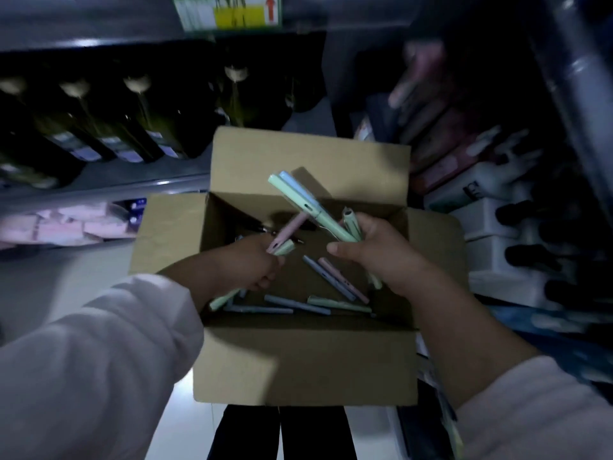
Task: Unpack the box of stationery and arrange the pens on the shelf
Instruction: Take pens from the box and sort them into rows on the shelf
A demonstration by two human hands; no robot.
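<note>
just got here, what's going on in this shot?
A person is unpacking an open cardboard box. The right hand grips a bunch of green and blue pens. The left hand holds two more pens, pink and green. Loose pens still lie on the box bottom.

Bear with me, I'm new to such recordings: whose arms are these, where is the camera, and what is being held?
No machine here: a person wears a camera on the head, looking down at their own two hands. An open cardboard box sits below them, with loose pens on its bottom. The left hand grips a pink pen and a green pen; the right hand holds a bundle of green and blue pens. Dark bottles fill a shelf on the left.
</note>
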